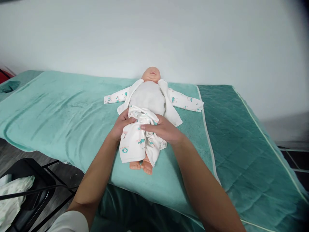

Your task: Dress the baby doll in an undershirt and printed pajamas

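- On the light-green blanket [65, 112], a baby doll [151, 77] lies on its back, with its head toward the pale wall [154, 35] and its feet [146, 167] toward the person.
- The printed white trousers [132, 146] lie over the legs of the doll; their upper part is bunched around the hips, and the bare feet come out below the hems.
- The left hand [121, 125] is clamped on the waist side of the trousers, thumb on top, the other fingers mostly hidden.
- The right hand [167, 129] is also closed on the waist, at the opposite side, its thumb stretched across the cloth. Both hands are near each other but not touching.
- The printed white jacket [172, 112] is open at the front, its sleeves spread to both sides; whether arms fill them, I cannot tell.
- Beside the blanket is a darker green quilted cover [234, 135].
- At lower left, pale cloth [14, 199] lies on a black chair [40, 190].
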The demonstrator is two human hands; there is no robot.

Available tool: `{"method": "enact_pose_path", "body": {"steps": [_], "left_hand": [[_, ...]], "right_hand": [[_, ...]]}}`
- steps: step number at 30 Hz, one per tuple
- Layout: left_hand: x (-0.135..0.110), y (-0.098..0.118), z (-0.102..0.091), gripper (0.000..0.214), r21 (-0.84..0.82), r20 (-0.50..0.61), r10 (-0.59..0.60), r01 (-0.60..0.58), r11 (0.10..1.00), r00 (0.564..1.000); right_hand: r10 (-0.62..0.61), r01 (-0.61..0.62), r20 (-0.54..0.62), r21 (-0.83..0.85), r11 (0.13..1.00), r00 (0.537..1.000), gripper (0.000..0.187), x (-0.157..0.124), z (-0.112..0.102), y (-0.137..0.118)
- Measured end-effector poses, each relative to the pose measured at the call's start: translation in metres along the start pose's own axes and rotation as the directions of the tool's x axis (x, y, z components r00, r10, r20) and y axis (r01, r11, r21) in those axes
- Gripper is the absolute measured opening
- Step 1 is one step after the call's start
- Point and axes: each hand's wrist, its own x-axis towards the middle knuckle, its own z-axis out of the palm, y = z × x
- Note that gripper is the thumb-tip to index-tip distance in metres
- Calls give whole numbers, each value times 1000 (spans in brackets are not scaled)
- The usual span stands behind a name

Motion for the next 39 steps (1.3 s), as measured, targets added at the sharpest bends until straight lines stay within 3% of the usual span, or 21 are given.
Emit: {"method": "enact_pose_path", "body": {"steps": [4,7,10,13,21,24,28,34,39], "left_hand": [[1,-5,-2,52,22,102,17,-20,1000,995],[2,-7,-8,58,36,217,-16,8,999,976],[1,-7,-13,48,68,276,-83,67,995,958],[0,-7,-12,39,64,222,-105,93,994,969],[-7,-6,4,38,-64,11,42,-41,997,999],[-29,-3,11,35,-63,-92,74,-80,995,993],[-73,0,21,35,-53,-213,33,-45,998,976],[-142,7,47,32,61,-341,-108,137,989,934],[-182,13,80,33,113,-450,-174,250,962,876]], "right_hand": [[-36,62,-163,158,986,986,41,4,5,3],[-54,87,-271,111,990,961,34,5,7,-3],[-83,88,-314,3,996,946,31,6,6,-7],[-129,110,-306,-78,991,943,30,10,6,-4],[-143,123,-203,-107,987,969,33,9,10,-6],[-126,103,-116,-189,977,985,28,5,7,-8],[-105,101,4,-316,943,994,18,4,4,-8],[-133,161,93,-452,878,987,14,3,7,-5],[-119,196,176,-533,824,977,23,3,5,-1]]}}
